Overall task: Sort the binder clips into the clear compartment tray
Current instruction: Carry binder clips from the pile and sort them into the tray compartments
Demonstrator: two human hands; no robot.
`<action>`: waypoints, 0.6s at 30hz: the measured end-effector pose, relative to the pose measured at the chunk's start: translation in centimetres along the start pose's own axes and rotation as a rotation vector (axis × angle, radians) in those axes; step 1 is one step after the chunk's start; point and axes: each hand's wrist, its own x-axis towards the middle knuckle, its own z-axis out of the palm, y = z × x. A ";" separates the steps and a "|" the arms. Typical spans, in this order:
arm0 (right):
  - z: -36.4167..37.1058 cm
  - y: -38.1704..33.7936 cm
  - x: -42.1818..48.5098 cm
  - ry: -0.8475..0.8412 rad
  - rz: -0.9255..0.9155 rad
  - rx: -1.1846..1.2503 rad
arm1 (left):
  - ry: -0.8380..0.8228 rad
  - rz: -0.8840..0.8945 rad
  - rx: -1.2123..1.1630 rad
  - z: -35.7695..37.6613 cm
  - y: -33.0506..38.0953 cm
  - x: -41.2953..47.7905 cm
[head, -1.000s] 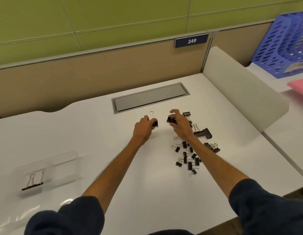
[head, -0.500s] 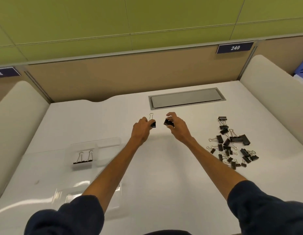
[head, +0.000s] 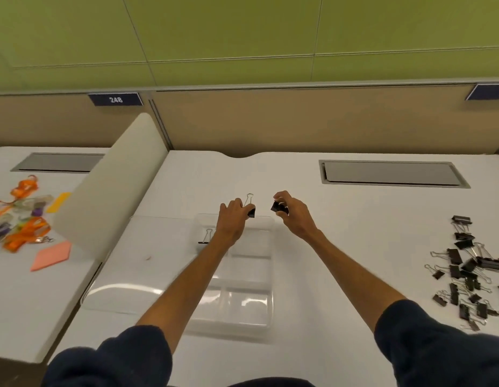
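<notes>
My left hand (head: 231, 222) pinches a small black binder clip (head: 251, 211) whose wire handle sticks up, above the far end of the clear compartment tray (head: 263, 311). My right hand (head: 294, 216) grips another black binder clip (head: 279, 207) just right of the tray's far edge. One binder clip (head: 206, 238) lies in the tray's far left compartment, partly hidden by my left wrist. A pile of black binder clips (head: 469, 272) lies on the white desk at the right.
A clear lid (head: 131, 277) lies left of the tray. A white divider (head: 108, 188) separates this desk from the left one, which holds orange lanyards and badges (head: 22, 219). A grey cable hatch (head: 393, 173) sits at the back right.
The view has swung left. Both hands, each still holding a clip, have moved left from beside the pile to above the tray's far end.
</notes>
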 end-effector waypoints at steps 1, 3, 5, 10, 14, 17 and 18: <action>0.9 -0.8 0.3 -0.012 -0.015 0.002 | -0.003 -0.012 0.023 -0.1 -1.3 -0.5; 2.7 -2.3 0.7 -0.035 -0.038 0.005 | -0.016 -0.035 0.051 -0.2 -3.6 -1.4; 4.3 -3.7 1.1 -0.051 -0.055 0.012 | -0.033 -0.051 0.054 -0.3 -5.7 -2.3; 7.3 -6.5 1.5 -0.093 -0.128 0.020 | -0.142 -0.048 0.051 -0.3 -9.5 -4.4; 9.1 -8.2 1.5 -0.192 -0.165 0.013 | -0.257 -0.022 0.072 -0.2 -11.8 -5.9; 10.0 -9.1 1.4 -0.256 -0.198 -0.008 | -0.289 -0.029 0.078 -0.1 -12.9 -6.5; 10.2 -9.3 1.3 -0.269 -0.205 -0.015 | -0.292 -0.024 0.077 -0.1 -13.0 -6.5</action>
